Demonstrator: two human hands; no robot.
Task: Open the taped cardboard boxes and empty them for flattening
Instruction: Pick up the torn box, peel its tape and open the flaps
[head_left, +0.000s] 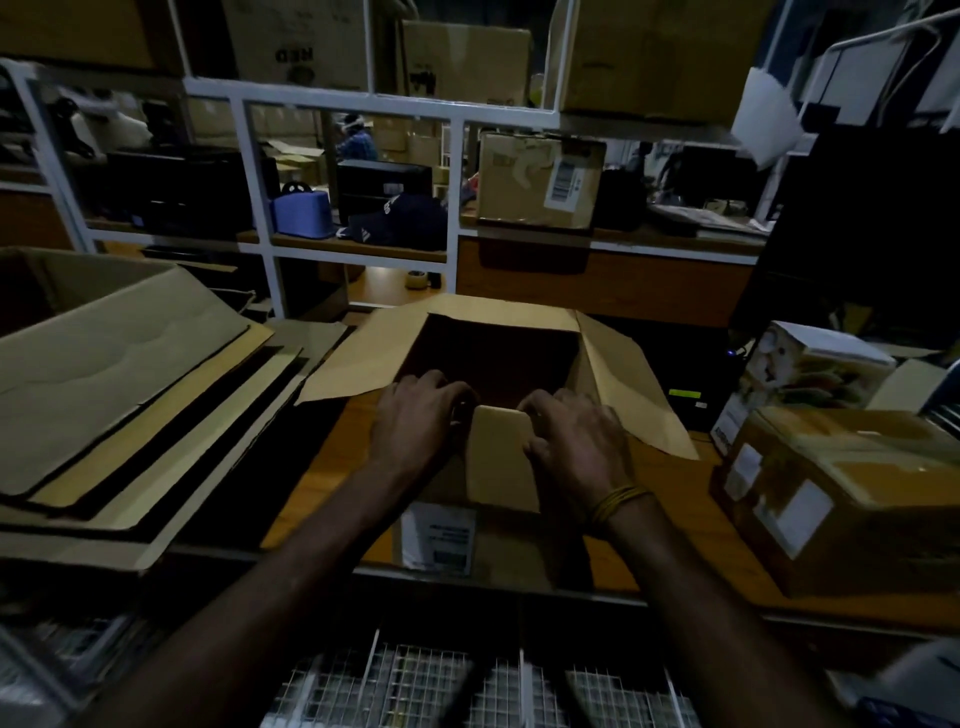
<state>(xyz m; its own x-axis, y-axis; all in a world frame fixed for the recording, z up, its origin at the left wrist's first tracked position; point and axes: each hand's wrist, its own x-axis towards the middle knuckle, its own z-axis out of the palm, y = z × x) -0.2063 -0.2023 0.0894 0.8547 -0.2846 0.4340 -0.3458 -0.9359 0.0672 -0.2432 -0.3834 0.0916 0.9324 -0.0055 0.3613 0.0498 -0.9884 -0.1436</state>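
Open brown cardboard box (524, 332) on wooden counter (332, 457), left hand (415, 415) and right hand (576, 436) both gripping its near flap (498, 447), taped brown box (852, 493) at right

Head-worn view, forward and down, close over the open box (493, 358).

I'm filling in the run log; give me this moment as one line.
stage: box open | left hand and right hand: gripping near flap of open box | contents: too dark to tell | taped box: unopened, right
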